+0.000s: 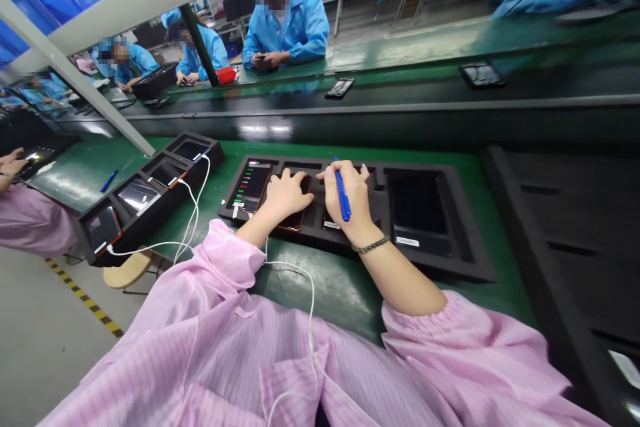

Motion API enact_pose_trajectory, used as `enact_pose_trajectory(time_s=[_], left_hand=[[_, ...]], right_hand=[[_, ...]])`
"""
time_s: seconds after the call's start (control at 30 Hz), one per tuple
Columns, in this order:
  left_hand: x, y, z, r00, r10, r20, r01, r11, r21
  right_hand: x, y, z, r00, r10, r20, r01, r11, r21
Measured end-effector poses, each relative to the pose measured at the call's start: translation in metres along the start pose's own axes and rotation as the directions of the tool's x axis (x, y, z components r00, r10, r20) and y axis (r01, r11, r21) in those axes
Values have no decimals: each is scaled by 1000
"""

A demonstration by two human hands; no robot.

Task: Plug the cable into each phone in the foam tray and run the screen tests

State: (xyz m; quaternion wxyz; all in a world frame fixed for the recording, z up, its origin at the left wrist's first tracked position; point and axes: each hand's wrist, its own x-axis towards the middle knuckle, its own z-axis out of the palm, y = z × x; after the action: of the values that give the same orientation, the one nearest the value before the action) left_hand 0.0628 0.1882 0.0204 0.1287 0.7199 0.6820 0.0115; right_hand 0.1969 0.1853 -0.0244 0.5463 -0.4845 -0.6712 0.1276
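Observation:
A black foam tray [470,240] with phones in its slots lies on the green bench in front of me. My left hand [287,197] rests spread over a phone with an orange edge [294,220] in the second slot. To its left, a phone [251,188] shows green and red lines of text. My right hand [350,190] is closed around a blue pen [343,197], above the third slot; a phone with a white label [331,224] is partly hidden below it. A large dark-screened device [419,207] lies in the right slot.
At the left stands another foam tray [163,199] of phones with white cables [193,213]. A second blue pen [109,181] lies behind it. Black foam trays [565,213] are at the right. Beyond, a conveyor [400,97] carries phones; people in blue sit across it.

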Motion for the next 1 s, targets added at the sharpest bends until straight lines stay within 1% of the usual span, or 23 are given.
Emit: enact_pose_trajectory(time_s=[0.07, 0.1, 0.17, 0.2, 0.23, 0.27, 0.3, 0.33, 0.37, 0.4, 0.43, 0.47, 0.5, 0.53, 0.57, 0.63, 0.67, 0.7, 0.77, 0.83, 0.87, 0.93, 1.0], left_hand=[[-8, -14, -9, 997, 68, -22, -70, 990, -123], [-16, -23, -16, 992, 106, -68, -118, 970, -214], [-39, -39, -33, 967, 179, -181, -240, 883, -404], [-53, -45, -42, 948, 232, -220, -310, 833, -458], [-68, -49, -49, 927, 328, -182, -375, 775, -509], [-82, -50, -55, 876, 468, -115, -445, 695, -565], [-93, -49, -58, 770, 637, -29, -514, 594, -619], [-102, -45, -58, 614, 785, 82, -561, 507, -655], [-107, -41, -55, 445, 878, 177, -590, 436, -679], [-109, -36, -51, 283, 921, 266, -608, 387, -693], [-109, -31, -46, 153, 927, 343, -617, 361, -699], [-106, -26, -40, 65, 915, 399, -617, 351, -704], [-103, -22, -35, 8, 897, 442, -608, 355, -710], [-100, -19, -31, -15, 879, 477, -597, 374, -709], [-97, -17, -29, -13, 863, 505, -591, 401, -700], [-94, -13, -30, 47, 838, 543, -606, 456, -652], [-94, -12, -33, 75, 833, 548, -627, 467, -624], [-95, -10, -36, 85, 835, 543, -654, 458, -602], [-97, -7, -41, 67, 852, 519, -707, 408, -578], [-97, -4, -43, 25, 867, 498, -740, 351, -574], [-97, -3, -43, 6, 872, 489, -750, 327, -575], [-94, -2, -38, -4, 879, 477, -772, 301, -560], [-92, -2, -33, 29, 878, 477, -803, 305, -512]], right_hand=[[0, 0, -1, 1000, 14, -1, -14, 999, 41], [0, 0, -2, 1000, 19, 3, -20, 997, 68], [-1, -1, -4, 999, 20, 41, -25, 991, 128], [-1, -1, -5, 997, 9, 80, -21, 988, 156], [-2, -2, -5, 992, -14, 129, -9, 984, 177], [-3, -3, -6, 982, -50, 183, 14, 981, 191], [-4, -4, -5, 968, -94, 234, 47, 979, 197], [-5, -5, -5, 951, -141, 276, 88, 976, 198], [-7, -5, -4, 933, -187, 308, 131, 972, 193], [-8, -5, -3, 916, -226, 332, 172, 968, 183], [-10, -4, -1, 902, -254, 351, 207, 964, 165], [-11, -3, 1, 894, -265, 361, 231, 963, 136], [-12, -2, 2, 895, -260, 364, 243, 966, 94], [-12, 0, 4, 904, -237, 355, 239, 970, 39], [-12, 1, 4, 922, -201, 332, 220, 975, -21], [-11, 4, 3, 958, -122, 258, 155, 982, -111], [-10, 4, 2, 967, -101, 234, 132, 984, -121], [-10, 4, 0, 967, -102, 234, 129, 986, -104], [-11, 2, -2, 937, -164, 309, 177, 984, -14], [-12, 1, -2, 886, -242, 396, 237, 969, 64], [-13, 1, -1, 877, -255, 407, 250, 966, 65], [-13, 2, 1, 908, -216, 358, 235, 972, -8], [-12, 4, 2, 955, -145, 258, 174, 980, -94]])
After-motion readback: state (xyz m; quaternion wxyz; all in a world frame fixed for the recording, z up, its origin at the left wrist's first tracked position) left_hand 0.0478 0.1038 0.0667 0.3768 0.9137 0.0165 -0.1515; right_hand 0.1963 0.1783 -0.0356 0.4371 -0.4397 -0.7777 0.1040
